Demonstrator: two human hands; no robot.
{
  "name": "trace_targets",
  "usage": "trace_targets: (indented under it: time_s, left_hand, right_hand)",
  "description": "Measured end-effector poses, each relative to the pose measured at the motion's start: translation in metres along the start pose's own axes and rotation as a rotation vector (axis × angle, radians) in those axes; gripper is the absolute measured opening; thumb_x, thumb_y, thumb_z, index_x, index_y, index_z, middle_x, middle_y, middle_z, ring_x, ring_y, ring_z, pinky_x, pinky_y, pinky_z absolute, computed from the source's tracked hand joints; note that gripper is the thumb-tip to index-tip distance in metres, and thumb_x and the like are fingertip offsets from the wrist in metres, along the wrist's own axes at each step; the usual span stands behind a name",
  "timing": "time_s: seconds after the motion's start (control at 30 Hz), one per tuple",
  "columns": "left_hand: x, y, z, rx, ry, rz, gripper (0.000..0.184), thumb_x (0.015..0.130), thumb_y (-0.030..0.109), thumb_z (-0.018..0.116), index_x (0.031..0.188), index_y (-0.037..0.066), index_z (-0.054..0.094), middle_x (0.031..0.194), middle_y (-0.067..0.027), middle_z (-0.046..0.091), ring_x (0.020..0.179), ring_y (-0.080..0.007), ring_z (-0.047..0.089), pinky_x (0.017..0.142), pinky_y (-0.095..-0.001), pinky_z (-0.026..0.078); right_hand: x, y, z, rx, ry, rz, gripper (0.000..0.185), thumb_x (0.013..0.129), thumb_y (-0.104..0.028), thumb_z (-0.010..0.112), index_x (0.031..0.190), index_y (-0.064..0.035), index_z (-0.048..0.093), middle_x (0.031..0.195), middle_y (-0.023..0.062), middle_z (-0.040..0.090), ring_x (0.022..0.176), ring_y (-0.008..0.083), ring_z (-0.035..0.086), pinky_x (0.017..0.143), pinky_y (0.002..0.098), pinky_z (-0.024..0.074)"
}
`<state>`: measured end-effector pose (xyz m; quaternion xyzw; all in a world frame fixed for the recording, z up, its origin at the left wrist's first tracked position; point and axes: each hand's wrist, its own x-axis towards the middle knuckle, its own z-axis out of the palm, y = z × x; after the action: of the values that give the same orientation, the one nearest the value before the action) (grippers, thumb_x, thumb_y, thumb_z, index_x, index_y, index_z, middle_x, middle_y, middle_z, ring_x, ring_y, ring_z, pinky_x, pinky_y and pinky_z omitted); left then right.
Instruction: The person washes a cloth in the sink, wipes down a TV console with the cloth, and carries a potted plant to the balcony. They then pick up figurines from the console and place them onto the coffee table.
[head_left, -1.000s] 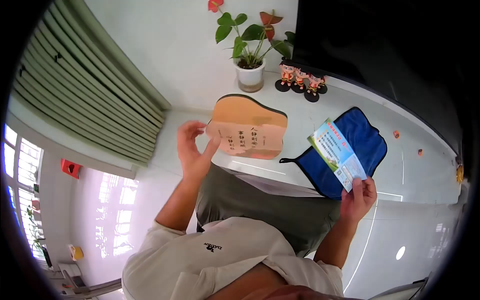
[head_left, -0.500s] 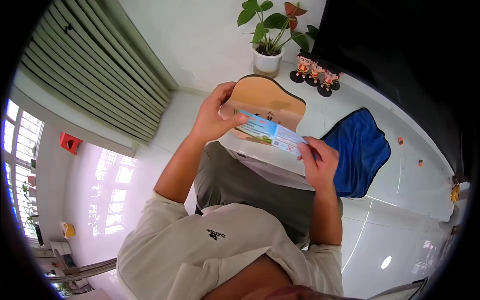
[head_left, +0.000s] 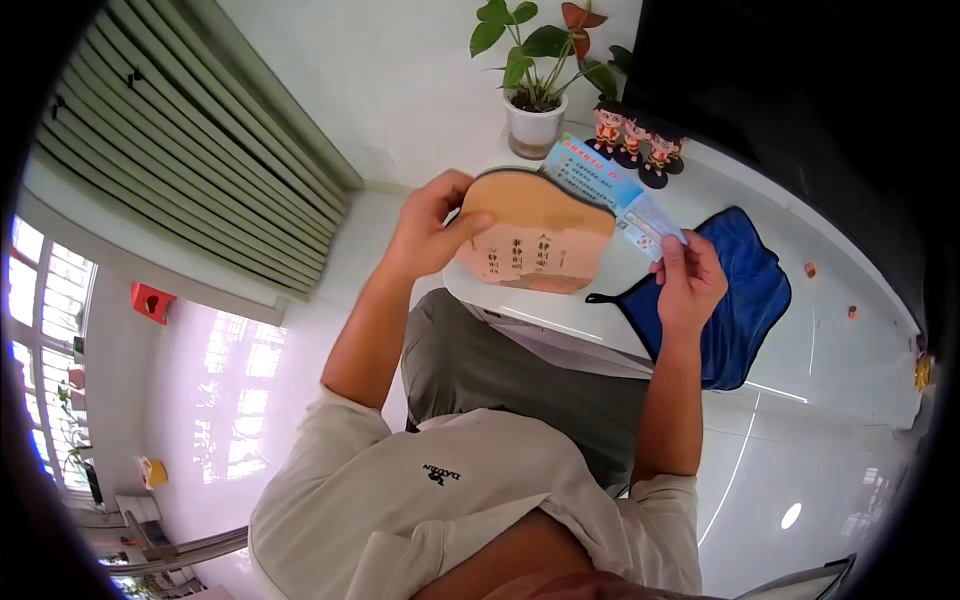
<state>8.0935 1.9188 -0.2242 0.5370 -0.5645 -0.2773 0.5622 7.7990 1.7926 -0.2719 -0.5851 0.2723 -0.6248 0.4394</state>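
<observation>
Head view: left hand [head_left: 430, 228] is gripping the mat [head_left: 550, 215] at its left edge, thumb on top; mat is overlapping the card [head_left: 598, 185], contact unclear; right hand [head_left: 692, 282] is pinching the card's lower-right corner; cloth [head_left: 748, 300] is lying on the counter [head_left: 850, 355]. Light pinching should avoid creases.
</observation>
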Motion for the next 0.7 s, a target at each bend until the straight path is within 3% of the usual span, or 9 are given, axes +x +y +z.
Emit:
trace_targets:
  time_s: [0.1, 0.23, 0.27, 0.43, 0.53, 0.63, 0.7]
  left_hand:
    - [-0.024, 0.011, -0.003, 0.139, -0.155, 0.207, 0.021, 0.076, -0.011, 0.068, 0.096, -0.004, 0.063, 0.095, -0.0145, 0.068, 0.089, -0.0245, 0.065, 0.080, -0.0345, 0.052]
    - [-0.063, 0.007, 0.008, 0.095, -0.188, 0.480, 0.028, 0.065, -0.023, 0.056, 0.087, -0.007, 0.061, 0.091, -0.0207, 0.068, 0.083, -0.0352, 0.067, 0.072, -0.0423, 0.056]
    - [-0.070, 0.005, 0.012, 0.037, -0.121, 0.490, 0.041, 0.054, -0.025, 0.044, 0.085, -0.005, 0.063, 0.091, -0.0188, 0.069, 0.084, -0.0331, 0.068, 0.074, -0.0384, 0.057]
    - [-0.083, 0.003, 0.011, 0.026, -0.137, 0.490, 0.043, 0.052, -0.027, 0.043, 0.084, -0.006, 0.062, 0.090, -0.0193, 0.069, 0.084, -0.0341, 0.068, 0.074, -0.0394, 0.057]
    - [-0.084, 0.007, 0.011, 0.042, -0.143, 0.480, 0.021, 0.067, -0.021, 0.059, 0.081, -0.006, 0.063, 0.082, -0.0194, 0.068, 0.078, -0.0353, 0.067, 0.071, -0.0410, 0.057]
    - [-0.084, 0.003, 0.004, 0.004, -0.209, 0.412, 0.022, 0.066, -0.019, 0.060, 0.082, -0.004, 0.063, 0.100, -0.0228, 0.066, 0.092, -0.0361, 0.066, 0.075, -0.0387, 0.056]
    - [-0.080, 0.011, 0.007, 0.098, -0.118, 0.341, 0.030, 0.058, -0.018, 0.051, 0.081, -0.003, 0.063, 0.115, -0.0228, 0.060, 0.106, -0.0362, 0.061, 0.078, -0.0379, 0.056]
  right_hand:
    - [-0.011, -0.003, 0.000, 0.063, 0.050, 0.050, 0.015, 0.089, -0.004, 0.068, 0.103, 0.0025, 0.064, 0.076, 0.0061, 0.065, 0.055, 0.0079, 0.056, 0.048, 0.0194, 0.0418]
    - [-0.021, -0.003, -0.014, 0.006, 0.088, 0.098, 0.016, 0.090, -0.004, 0.068, 0.103, 0.0030, 0.064, 0.078, 0.0083, 0.066, 0.056, 0.0083, 0.057, 0.048, 0.0194, 0.0413]
    - [-0.024, -0.004, -0.015, 0.005, 0.078, 0.094, 0.016, 0.090, -0.004, 0.068, 0.103, 0.0029, 0.064, 0.078, 0.0085, 0.067, 0.056, 0.0084, 0.057, 0.048, 0.0194, 0.0410]
    - [-0.033, -0.009, -0.015, -0.083, -0.104, -0.035, 0.011, 0.088, 0.002, 0.067, 0.099, 0.0048, 0.065, 0.081, 0.0096, 0.068, 0.059, 0.0095, 0.059, 0.050, 0.0199, 0.0426]
    - [-0.033, -0.013, -0.007, -0.147, -0.265, -0.109, 0.011, 0.084, 0.009, 0.065, 0.094, 0.0052, 0.066, 0.080, 0.0110, 0.068, 0.060, 0.0116, 0.061, 0.052, 0.0216, 0.0450]
    - [-0.033, -0.013, -0.003, -0.220, -0.438, -0.142, 0.018, 0.077, 0.013, 0.064, 0.091, 0.0032, 0.067, 0.078, 0.0130, 0.067, 0.060, 0.0170, 0.062, 0.052, 0.0249, 0.0458]
    - [-0.034, -0.008, -0.001, -0.181, -0.542, -0.222, 0.021, 0.072, 0.013, 0.064, 0.090, 0.0028, 0.067, 0.078, 0.0133, 0.067, 0.061, 0.0200, 0.062, 0.054, 0.0264, 0.0465]
